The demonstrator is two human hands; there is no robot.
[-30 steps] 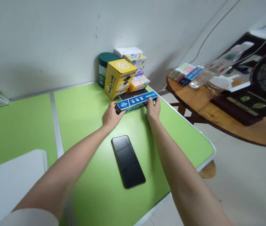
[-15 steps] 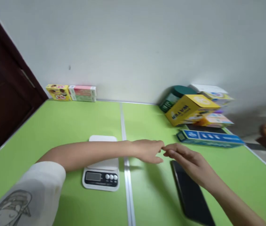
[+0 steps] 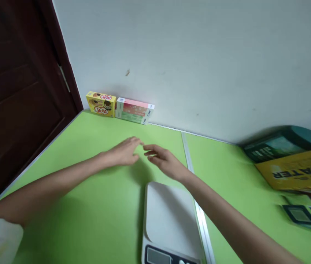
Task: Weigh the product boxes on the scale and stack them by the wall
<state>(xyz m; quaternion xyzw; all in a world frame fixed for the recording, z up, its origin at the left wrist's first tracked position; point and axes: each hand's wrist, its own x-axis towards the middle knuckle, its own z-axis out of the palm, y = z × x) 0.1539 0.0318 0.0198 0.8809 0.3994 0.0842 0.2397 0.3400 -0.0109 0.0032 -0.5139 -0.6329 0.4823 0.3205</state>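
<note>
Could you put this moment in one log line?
left hand: empty, over green table | right hand: empty, close to left | white scale: on table

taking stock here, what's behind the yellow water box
A green-lidded canister shows behind the yellow WATER box, partly covered by it; anything fully covered cannot be told.

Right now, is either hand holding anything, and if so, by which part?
Nothing is held: the left hand and right hand are both empty, apart from the yellow box by the wall.
</note>
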